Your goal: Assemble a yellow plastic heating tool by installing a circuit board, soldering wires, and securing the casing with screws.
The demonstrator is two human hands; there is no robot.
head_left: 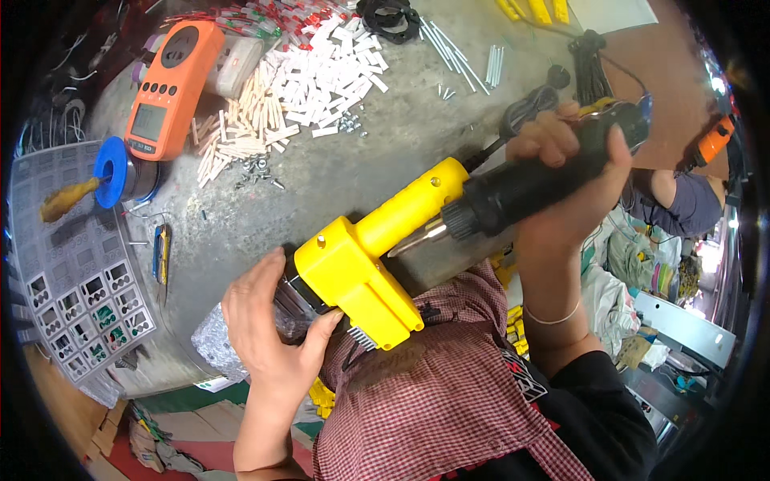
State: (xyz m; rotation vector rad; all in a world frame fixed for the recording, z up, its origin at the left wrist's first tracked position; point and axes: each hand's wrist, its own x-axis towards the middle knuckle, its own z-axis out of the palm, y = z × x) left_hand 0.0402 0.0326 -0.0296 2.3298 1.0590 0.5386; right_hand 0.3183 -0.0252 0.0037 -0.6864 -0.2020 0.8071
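Observation:
My left hand (269,317) grips the dark end of a yellow plastic housing (345,268), fingers at its far side and thumb at its near side. The housing has a round yellow handle with screw holes, a black cord at the handle's end and a row of metal pins at its lower edge. My right hand (589,188) is wrapped round a black electric screwdriver (521,196), tilted down to the left. Its metal bit (421,236) points at the housing beside the handle's base; whether the tip touches cannot be made out.
Several white sleeves (329,76), beige sleeves (241,132) and loose screws (257,170) lie on the grey table. At the left are an orange multimeter (172,88), a blue solder spool (112,172), tweezers (162,252) and a parts tray (88,309). Metal rods (453,56) lie at the back.

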